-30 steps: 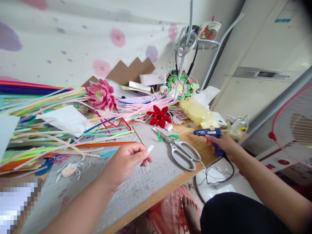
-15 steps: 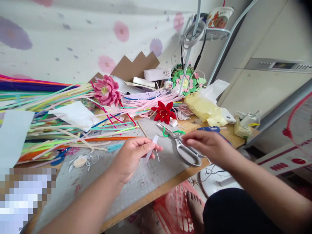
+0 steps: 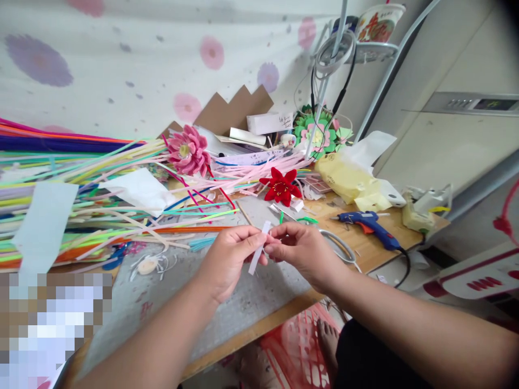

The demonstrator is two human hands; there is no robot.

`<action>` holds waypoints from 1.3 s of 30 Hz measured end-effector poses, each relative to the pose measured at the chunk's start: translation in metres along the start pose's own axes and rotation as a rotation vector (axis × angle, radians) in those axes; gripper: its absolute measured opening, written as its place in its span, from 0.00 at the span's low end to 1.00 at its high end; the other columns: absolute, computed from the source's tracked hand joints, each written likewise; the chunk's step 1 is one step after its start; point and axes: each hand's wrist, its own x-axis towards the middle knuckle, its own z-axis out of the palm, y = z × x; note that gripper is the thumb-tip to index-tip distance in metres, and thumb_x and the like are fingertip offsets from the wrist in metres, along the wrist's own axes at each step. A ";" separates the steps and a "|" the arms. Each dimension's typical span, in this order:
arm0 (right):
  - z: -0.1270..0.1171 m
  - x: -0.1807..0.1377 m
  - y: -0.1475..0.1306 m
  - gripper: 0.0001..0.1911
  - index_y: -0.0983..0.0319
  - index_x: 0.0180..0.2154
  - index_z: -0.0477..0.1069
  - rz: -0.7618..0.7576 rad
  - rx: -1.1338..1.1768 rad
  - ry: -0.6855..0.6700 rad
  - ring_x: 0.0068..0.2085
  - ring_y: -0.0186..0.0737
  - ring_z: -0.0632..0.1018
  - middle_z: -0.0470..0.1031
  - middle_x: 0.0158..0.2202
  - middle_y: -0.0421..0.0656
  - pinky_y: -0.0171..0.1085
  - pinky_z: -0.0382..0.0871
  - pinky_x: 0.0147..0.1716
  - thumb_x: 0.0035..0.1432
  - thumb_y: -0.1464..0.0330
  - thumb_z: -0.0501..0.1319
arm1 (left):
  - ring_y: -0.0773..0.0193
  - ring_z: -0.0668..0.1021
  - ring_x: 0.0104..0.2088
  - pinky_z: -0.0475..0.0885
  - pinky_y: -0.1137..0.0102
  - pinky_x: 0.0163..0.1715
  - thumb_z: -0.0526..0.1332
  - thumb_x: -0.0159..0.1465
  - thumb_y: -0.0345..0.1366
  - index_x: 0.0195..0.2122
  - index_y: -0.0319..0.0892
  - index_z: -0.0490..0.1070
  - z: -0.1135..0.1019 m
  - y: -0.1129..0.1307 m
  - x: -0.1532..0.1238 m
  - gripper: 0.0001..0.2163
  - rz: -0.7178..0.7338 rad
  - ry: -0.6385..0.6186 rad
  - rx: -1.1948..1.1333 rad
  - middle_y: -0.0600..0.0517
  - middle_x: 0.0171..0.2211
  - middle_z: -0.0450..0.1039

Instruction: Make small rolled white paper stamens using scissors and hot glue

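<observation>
Head view: left grip (image 3: pixel 227 258) pinches white strip (image 3: pixel 256 260) over grey mat (image 3: pixel 251 305); right grip (image 3: pixel 306 254) just beside it, hold unclear, partly blocking scissors (image 3: pixel 343 241); red flower (image 3: pixel 281 187) beyond; glue gun (image 3: pixel 371 227) rightward on bench (image 3: pixel 368 254); coloured stems (image 3: pixel 85 251) heaped leftward.

Printed bowl (image 3: pixel 380 24) on a small shelf (image 3: pixel 376 53)

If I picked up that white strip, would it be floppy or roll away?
The white strip is probably light: it looks thin and narrow. Perhaps it's slightly stiff, since it sticks out straight from the left hand. Looking flat, it likely wouldn't roll.
</observation>
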 end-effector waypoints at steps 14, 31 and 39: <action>-0.004 -0.003 -0.004 0.10 0.63 0.26 0.75 -0.187 -0.126 0.142 0.30 0.35 0.74 0.74 0.28 0.41 0.35 0.66 0.30 0.50 0.62 0.66 | 0.69 0.77 0.21 0.67 0.74 0.22 0.61 0.60 0.39 0.28 0.39 0.69 0.002 0.003 -0.004 0.08 -0.011 0.029 0.043 0.53 0.30 0.76; -0.021 -0.012 -0.020 0.13 0.62 0.22 0.70 -0.370 -0.880 -0.167 0.28 0.34 0.72 0.71 0.25 0.40 0.35 0.62 0.29 0.57 0.66 0.61 | 0.68 0.72 0.20 0.66 0.74 0.21 0.58 0.54 0.32 0.20 0.40 0.67 0.002 0.006 -0.003 0.07 -0.007 -0.040 0.376 0.53 0.19 0.73; -0.019 -0.011 -0.022 0.13 0.63 0.21 0.69 -0.305 -0.917 -0.177 0.26 0.33 0.70 0.69 0.23 0.40 0.34 0.61 0.27 0.56 0.65 0.62 | 0.69 0.71 0.19 0.66 0.74 0.21 0.58 0.53 0.32 0.19 0.41 0.67 0.001 0.007 -0.005 0.07 -0.017 -0.073 0.425 0.53 0.17 0.73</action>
